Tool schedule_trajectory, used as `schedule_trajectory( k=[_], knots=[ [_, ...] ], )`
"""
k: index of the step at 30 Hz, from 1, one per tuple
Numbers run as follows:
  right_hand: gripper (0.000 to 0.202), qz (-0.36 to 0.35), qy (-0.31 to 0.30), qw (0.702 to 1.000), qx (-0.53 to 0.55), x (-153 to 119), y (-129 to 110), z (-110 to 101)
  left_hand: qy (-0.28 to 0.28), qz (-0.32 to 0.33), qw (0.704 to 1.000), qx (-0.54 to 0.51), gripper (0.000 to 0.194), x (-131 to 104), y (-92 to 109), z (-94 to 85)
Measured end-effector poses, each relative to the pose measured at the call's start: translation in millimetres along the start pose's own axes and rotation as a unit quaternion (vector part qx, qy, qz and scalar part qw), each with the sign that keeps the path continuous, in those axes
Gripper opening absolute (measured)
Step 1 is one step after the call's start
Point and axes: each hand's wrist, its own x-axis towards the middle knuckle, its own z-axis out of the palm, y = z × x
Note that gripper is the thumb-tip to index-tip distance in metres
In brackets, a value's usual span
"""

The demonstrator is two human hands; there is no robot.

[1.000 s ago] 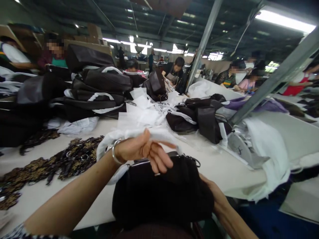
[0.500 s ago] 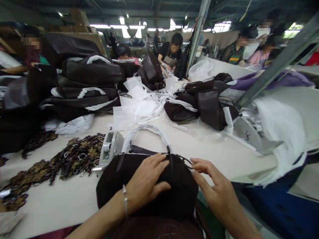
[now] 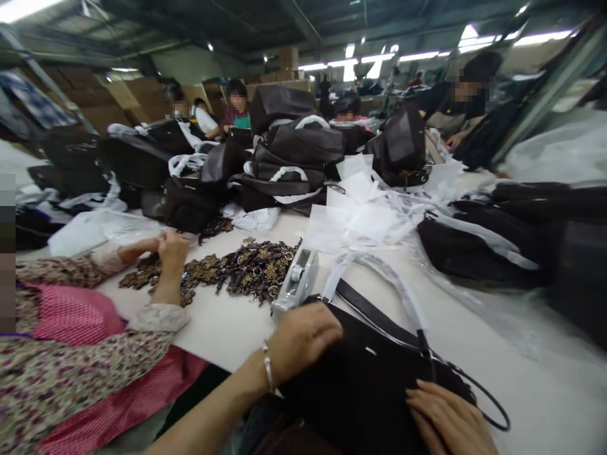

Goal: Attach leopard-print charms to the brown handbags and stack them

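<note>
A dark handbag (image 3: 365, 379) stands tilted before me on the pale table, and its handle (image 3: 386, 268) is wrapped in white film. My left hand (image 3: 303, 344), a bracelet at the wrist, is curled at the bag's upper left edge. Its fingers are bent in, and whatever they hold is hidden. Against the right part of the bag lies my right hand (image 3: 448, 414), its fingers stretched along the dark fabric. A thin dark cord loop (image 3: 493, 404) sticks out from the bag's right end. Just beyond the left hand is a grey tape dispenser (image 3: 298, 281).
Left of me, a co-worker's hands (image 3: 165, 249) are at a heap of brown patterned charms with rings (image 3: 256, 268). White paper sheets (image 3: 355, 218) lie past the dispenser. Stacked dark bags (image 3: 298, 145) stand behind; more bags (image 3: 478, 246) lie to the right.
My view has swung left, bringing the co-worker's hands into sight. My left hand has moved to the bag's left edge and curled. The right hand has left the cord loop for the bag's side.
</note>
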Motion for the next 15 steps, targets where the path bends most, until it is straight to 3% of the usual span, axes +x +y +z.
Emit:
schedule_trajectory(
  k=[2, 3, 5, 7, 10, 15],
  knots=[
    [0.025, 0.002, -0.009, 1.000, -0.007, 4, 6, -1, 0.149, -0.138, 0.975, 0.085, 0.026, 0, -43, -32.2],
    [0.025, 0.006, -0.018, 1.000, -0.011, 7, 10, -1, 0.185, -0.195, 0.955, 0.127, 0.024, -2, -68, -43.8],
    [0.022, 0.013, -0.031, 0.999, -0.014, 12, 18, -1, 0.193, -0.295, 0.917, 0.189, 0.018, -7, -116, -56.9],
    [0.019, 0.019, -0.042, 0.999, -0.013, 18, 25, -1, 0.156, -0.345, 0.900, 0.217, 0.013, -12, -151, -58.0],
    [0.017, 0.026, -0.056, 0.998, -0.005, 23, 29, -1, 0.101, -0.350, 0.903, 0.227, 0.015, -19, -174, -48.3],
    [0.016, 0.043, -0.061, 0.997, 0.002, 25, 25, -3, 0.047, -0.292, 0.920, 0.257, 0.024, -20, -177, -35.9]
  ],
)
